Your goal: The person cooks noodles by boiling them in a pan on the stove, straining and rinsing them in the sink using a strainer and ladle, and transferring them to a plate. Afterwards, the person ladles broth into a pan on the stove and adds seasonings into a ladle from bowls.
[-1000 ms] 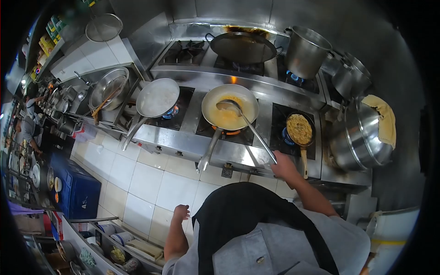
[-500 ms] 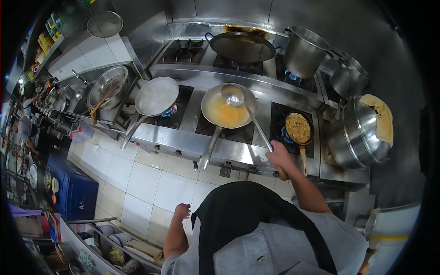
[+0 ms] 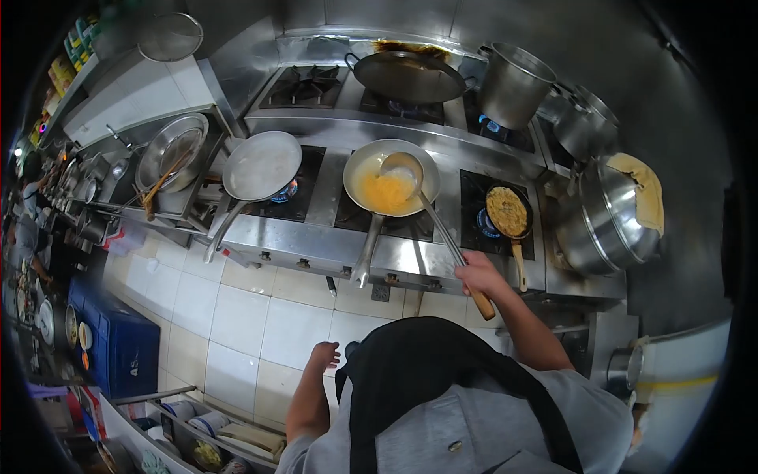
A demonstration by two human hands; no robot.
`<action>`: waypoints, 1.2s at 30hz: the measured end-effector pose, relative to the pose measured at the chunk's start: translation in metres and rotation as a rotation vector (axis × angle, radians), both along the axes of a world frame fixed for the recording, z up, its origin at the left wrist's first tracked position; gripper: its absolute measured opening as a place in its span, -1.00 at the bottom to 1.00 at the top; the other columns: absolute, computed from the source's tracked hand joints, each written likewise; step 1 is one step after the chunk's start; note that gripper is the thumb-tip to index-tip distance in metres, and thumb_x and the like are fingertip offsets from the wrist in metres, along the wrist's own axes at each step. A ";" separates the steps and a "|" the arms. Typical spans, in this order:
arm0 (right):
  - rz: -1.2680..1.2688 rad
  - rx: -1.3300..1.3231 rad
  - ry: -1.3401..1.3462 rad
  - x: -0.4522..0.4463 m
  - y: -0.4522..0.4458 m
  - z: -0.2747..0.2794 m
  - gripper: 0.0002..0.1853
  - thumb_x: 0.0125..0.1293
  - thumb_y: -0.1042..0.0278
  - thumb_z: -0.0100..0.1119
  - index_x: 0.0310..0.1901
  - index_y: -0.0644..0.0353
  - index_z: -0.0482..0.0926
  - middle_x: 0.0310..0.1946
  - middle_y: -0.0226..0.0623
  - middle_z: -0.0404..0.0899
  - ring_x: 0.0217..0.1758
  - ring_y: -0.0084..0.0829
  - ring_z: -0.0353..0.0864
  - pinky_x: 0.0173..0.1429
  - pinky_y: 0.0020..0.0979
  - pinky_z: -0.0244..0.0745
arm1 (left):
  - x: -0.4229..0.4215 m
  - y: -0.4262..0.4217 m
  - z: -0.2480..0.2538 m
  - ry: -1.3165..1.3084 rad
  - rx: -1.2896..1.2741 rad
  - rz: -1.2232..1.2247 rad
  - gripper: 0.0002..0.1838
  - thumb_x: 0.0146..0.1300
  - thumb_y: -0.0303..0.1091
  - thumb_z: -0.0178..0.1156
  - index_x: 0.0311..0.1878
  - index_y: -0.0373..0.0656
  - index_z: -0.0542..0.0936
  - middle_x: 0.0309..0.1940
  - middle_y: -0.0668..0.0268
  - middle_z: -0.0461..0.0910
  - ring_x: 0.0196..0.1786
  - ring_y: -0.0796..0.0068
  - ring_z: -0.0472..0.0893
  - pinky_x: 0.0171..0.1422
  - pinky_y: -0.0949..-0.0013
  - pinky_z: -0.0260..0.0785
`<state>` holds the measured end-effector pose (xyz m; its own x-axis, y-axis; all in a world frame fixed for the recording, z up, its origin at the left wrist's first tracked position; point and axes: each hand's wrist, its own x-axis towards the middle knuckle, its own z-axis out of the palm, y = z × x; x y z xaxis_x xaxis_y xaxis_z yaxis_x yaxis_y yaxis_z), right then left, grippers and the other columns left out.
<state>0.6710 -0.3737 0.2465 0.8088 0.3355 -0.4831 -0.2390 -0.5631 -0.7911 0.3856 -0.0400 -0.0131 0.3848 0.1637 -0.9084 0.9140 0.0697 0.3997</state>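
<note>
My right hand is closed round the handle of a long metal ladle. The ladle's bowl rests inside the middle frying pan, over a yellow-orange mixture. No hand is on that pan's handle. My left hand hangs near my body above the floor, fingers partly curled and apart, with nothing in it. To the right, a small pan holds a browned yellow food beside a blue flame. A pale frying pan sits at the left burner.
Behind are a wide wok and tall pots. Large steel bowls with a yellow cloth stand at the right. A sink, blue crate and open drawer lie left. Other people work at the far left.
The ladle has shifted within the middle pan, and more yellow-orange mixture shows. My right hand has moved slightly left and down. The whole view has shifted a little.
</note>
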 end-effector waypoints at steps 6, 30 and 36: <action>-0.019 -0.229 -0.213 -0.050 0.013 0.037 -0.72 0.08 0.37 0.17 -0.24 0.41 0.47 -0.44 0.01 0.52 -0.53 -0.16 0.62 -0.45 -0.19 0.51 | 0.042 0.012 0.000 -0.117 -0.092 -0.021 -0.60 0.31 -0.13 0.13 0.06 -0.22 0.49 -0.27 0.18 0.64 -0.42 0.38 0.61 -0.41 0.31 0.50; -0.320 0.675 0.243 0.018 -0.067 -0.032 -0.84 0.32 0.36 0.10 -0.33 0.21 0.37 -0.57 -0.35 0.36 -0.67 -0.50 0.38 -0.58 -0.40 0.35 | -0.058 0.008 -0.018 -0.402 0.514 -0.957 -0.63 0.15 -0.10 0.11 -0.14 -0.18 0.62 -0.23 0.00 0.66 -0.20 -0.01 0.66 -0.10 0.09 0.52; -0.299 0.641 0.287 0.041 -0.082 -0.097 -0.87 0.22 0.41 0.06 -0.27 0.27 0.40 -0.56 -0.33 0.38 -0.67 -0.48 0.40 -0.58 -0.40 0.39 | -0.037 -0.033 0.003 -0.394 0.488 -0.859 -0.64 0.17 -0.11 0.11 -0.13 -0.19 0.62 -0.24 0.01 0.67 -0.24 0.04 0.67 -0.12 0.12 0.53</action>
<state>0.7118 -0.4560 0.1495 0.7815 0.4075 -0.4724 -0.5545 0.1064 -0.8254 0.3482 -0.0732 -0.0098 0.7969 0.0107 -0.6040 0.3807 -0.7852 0.4884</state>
